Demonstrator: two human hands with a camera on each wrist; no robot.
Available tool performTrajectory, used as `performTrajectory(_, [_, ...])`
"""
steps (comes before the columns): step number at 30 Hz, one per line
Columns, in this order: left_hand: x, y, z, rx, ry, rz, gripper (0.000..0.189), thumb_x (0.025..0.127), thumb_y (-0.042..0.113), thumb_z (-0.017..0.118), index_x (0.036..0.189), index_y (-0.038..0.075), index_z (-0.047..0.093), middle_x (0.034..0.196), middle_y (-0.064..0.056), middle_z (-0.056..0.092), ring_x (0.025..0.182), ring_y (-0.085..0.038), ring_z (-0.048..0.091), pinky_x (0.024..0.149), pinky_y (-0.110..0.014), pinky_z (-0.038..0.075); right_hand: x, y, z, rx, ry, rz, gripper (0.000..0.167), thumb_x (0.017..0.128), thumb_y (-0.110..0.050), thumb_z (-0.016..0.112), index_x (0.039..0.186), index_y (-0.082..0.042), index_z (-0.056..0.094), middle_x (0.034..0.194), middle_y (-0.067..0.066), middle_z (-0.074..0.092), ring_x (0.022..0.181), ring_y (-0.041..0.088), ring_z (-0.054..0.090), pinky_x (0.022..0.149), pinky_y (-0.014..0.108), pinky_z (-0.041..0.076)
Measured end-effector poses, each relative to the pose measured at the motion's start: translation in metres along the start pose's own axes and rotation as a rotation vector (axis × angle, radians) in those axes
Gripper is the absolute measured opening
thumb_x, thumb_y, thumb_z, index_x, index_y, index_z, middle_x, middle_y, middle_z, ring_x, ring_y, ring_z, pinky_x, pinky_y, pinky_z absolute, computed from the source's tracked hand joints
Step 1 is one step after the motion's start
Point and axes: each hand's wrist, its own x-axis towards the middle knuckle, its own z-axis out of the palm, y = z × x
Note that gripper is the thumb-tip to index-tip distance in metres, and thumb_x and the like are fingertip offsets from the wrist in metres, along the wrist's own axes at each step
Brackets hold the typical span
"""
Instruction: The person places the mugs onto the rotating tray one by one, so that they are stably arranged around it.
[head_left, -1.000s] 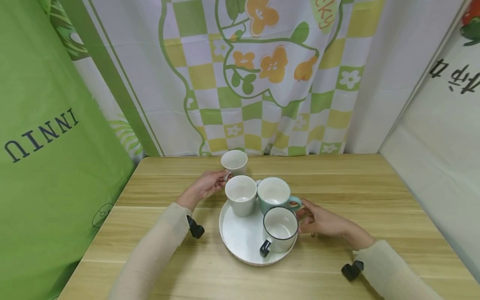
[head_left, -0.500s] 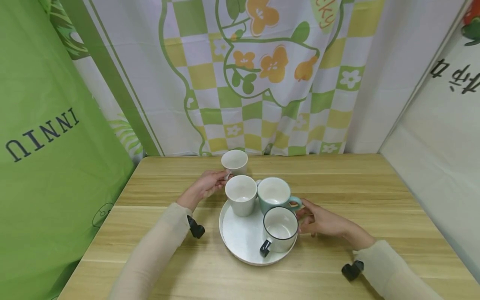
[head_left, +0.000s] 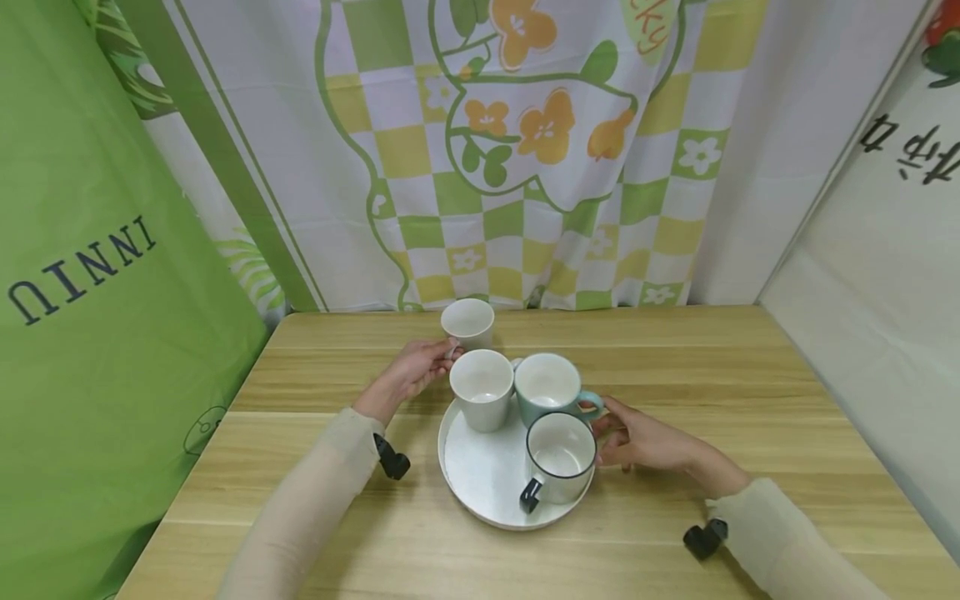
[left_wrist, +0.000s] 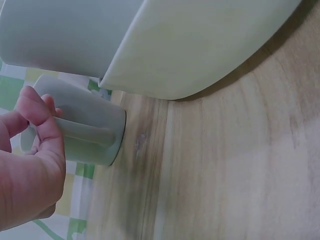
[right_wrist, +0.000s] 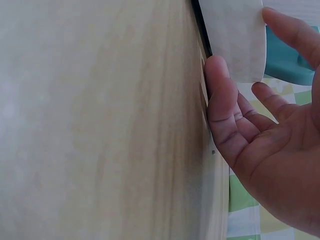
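At the table's back, a plain white mug (head_left: 469, 323) stands behind the tray. My left hand (head_left: 422, 367) pinches its handle (left_wrist: 85, 132) between thumb and fingers, and the mug's base is on the wood in the left wrist view. The round white tray (head_left: 480, 483) carries a white mug (head_left: 482, 392), a teal mug (head_left: 546, 387) and a white mug with a black rim (head_left: 561, 458). My right hand (head_left: 637, 437) holds the tray's right edge; in the right wrist view its bent fingers (right_wrist: 222, 95) lie against the tray wall (right_wrist: 235, 40). Mugs partly hide this contact in the head view.
The wooden table (head_left: 360, 517) spreads around the tray. A checkered, flowered curtain (head_left: 540, 242) hangs close behind its back edge. Green cloth (head_left: 112, 375) drapes on the left and a white cloth (head_left: 870, 292) on the right.
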Motion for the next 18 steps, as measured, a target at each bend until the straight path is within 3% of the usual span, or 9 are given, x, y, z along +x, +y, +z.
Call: performTrajectory(18, [-0.0033, -0.0036, -0.0029, -0.017, -0.001, 0.042, 0.024, 0.103, 0.024, 0.057, 0.092, 0.007, 0.069, 0.076, 0.008, 0.068, 0.060, 0.001, 0.053, 0.054, -0.011, 0.041, -0.0014, -0.0024, -0.0009, 0.010, -0.004, 0.013, 0.082, 0.090, -0.016, 0.073, 0.153, -0.013, 0.021, 0.134, 0.028, 0.051, 0.090, 0.020, 0.067, 0.061, 0.033, 0.055])
